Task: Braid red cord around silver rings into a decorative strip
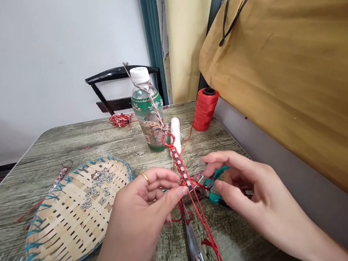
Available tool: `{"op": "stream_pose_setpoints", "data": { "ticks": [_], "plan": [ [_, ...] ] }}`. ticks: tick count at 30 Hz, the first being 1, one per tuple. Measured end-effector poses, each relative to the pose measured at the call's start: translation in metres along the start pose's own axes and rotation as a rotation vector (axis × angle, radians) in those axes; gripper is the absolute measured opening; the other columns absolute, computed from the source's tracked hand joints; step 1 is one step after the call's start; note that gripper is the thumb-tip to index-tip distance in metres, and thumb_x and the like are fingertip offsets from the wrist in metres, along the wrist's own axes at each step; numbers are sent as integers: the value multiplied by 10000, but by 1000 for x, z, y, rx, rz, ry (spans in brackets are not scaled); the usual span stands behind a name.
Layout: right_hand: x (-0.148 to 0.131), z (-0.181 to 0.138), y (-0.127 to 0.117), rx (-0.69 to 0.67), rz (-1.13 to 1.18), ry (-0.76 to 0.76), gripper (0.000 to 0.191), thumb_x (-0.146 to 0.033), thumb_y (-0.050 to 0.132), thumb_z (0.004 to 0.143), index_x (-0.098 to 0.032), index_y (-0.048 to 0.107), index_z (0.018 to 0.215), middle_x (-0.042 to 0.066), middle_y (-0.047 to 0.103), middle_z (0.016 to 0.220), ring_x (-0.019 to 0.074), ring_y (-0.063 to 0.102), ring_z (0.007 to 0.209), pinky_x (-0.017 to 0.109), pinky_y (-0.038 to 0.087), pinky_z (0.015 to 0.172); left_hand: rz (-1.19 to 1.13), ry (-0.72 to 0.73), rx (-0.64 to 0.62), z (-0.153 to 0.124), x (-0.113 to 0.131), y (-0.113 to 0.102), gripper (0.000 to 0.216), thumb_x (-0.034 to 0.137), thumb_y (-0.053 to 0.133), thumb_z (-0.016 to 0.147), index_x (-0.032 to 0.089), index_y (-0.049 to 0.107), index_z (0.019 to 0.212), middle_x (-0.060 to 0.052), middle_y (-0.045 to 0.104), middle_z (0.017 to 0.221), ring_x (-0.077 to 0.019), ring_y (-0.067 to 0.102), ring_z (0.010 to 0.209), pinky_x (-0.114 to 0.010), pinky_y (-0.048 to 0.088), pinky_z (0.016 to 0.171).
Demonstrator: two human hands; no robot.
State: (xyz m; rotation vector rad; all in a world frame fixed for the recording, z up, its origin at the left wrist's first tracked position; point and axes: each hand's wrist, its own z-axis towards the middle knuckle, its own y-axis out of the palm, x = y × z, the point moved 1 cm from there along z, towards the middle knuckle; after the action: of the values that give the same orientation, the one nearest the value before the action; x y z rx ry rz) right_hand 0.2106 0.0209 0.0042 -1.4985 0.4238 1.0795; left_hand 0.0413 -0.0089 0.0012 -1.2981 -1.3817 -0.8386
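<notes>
My left hand (146,203) is closed in a pinch on a braided red cord (184,176) strung with small metal pieces. The cord runs up to a plastic water bottle (147,110), where it is tied. Its loose red strands (209,232) trail toward me across the table. My right hand (248,194) is closed around teal-handled pliers (215,190), whose jaws sit beside the cord near my left fingertips. A gold ring is on my left hand.
A woven bamboo tray (63,227) with blue edging holds several small metal pieces (99,187). Red-handled scissors (195,251) lie near me. A red thread spool (205,109), a white spool (176,133), a red thread scrap (120,119), a black chair (116,85) and a yellow cloth (294,77) surround the wooden table (64,142).
</notes>
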Motion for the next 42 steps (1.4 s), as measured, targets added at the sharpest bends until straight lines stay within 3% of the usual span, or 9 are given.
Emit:
{"op": "stream_pose_setpoints", "data": {
  "ticks": [3, 10, 14, 17, 24, 28, 33, 39, 42],
  "plan": [
    [-6, 4, 1, -48, 88, 58, 92, -251, 481, 842, -234, 550, 901, -60, 482, 591, 61, 381, 446, 165, 286, 387, 97, -14, 13, 1, 1, -3, 125, 269, 708, 616, 179, 629, 653, 24, 590, 546, -63, 441, 413, -157, 341, 386],
    [-8, 12, 5, -290, 349, 142, 128, -297, 549, 820, -181, 557, 770, -68, 458, 579, 18, 370, 464, 107, 305, 403, 197, 14, -2, 1, 6, -7, 115, 246, 709, 611, 188, 613, 587, 41, 556, 512, -74, 443, 469, -156, 330, 432],
    [-6, 16, 5, -400, 470, 262, 139, -279, 567, 803, -163, 530, 736, -69, 460, 523, 23, 426, 429, 102, 336, 378, 170, -116, -119, 4, 6, -9, 143, 281, 681, 646, 179, 585, 613, 83, 422, 350, -52, 359, 350, -149, 250, 369],
    [-8, 19, 5, -449, 574, 304, 136, -279, 550, 811, -165, 509, 748, -50, 523, 577, 41, 497, 454, 114, 384, 385, 50, -147, -217, 6, 6, -10, 109, 239, 655, 678, 168, 575, 659, 72, 481, 361, -49, 411, 340, -143, 290, 381],
    [-9, 21, 3, -408, 476, 234, 134, -258, 472, 850, -163, 538, 782, -17, 579, 700, 67, 533, 581, 169, 450, 527, -70, -151, -322, 6, 6, -10, 57, 209, 604, 730, 160, 619, 704, 5, 639, 585, -75, 561, 525, -152, 421, 507],
    [-6, 20, 2, -348, 204, 114, 140, -259, 490, 834, -181, 576, 757, -26, 554, 683, 85, 479, 615, 195, 383, 541, -19, -82, -313, 8, 8, -8, 111, 245, 621, 725, 166, 646, 651, 24, 600, 549, -65, 529, 514, -148, 413, 512],
    [-8, 19, 0, -283, 99, 74, 183, -279, 490, 837, -182, 547, 692, -35, 518, 626, 85, 437, 575, 210, 324, 498, 26, -21, -296, 8, 8, -9, 122, 233, 617, 733, 170, 638, 631, 37, 556, 510, -59, 483, 477, -143, 381, 465],
    [-8, 13, 1, -216, 251, 78, 213, -277, 522, 829, -170, 513, 646, -55, 451, 558, 57, 356, 511, 180, 282, 448, -63, 2, -244, 3, 2, -9, 125, 236, 616, 736, 168, 619, 632, 31, 551, 509, -66, 482, 478, -150, 382, 463],
    [-7, 15, 4, -254, 400, 184, 175, -341, 462, 865, -186, 541, 842, -73, 427, 477, 45, 326, 423, 158, 246, 383, -152, -27, -233, 1, -2, -7, 97, 263, 568, 781, 183, 595, 734, 45, 543, 478, -66, 475, 465, -155, 389, 481]
  ]
}}
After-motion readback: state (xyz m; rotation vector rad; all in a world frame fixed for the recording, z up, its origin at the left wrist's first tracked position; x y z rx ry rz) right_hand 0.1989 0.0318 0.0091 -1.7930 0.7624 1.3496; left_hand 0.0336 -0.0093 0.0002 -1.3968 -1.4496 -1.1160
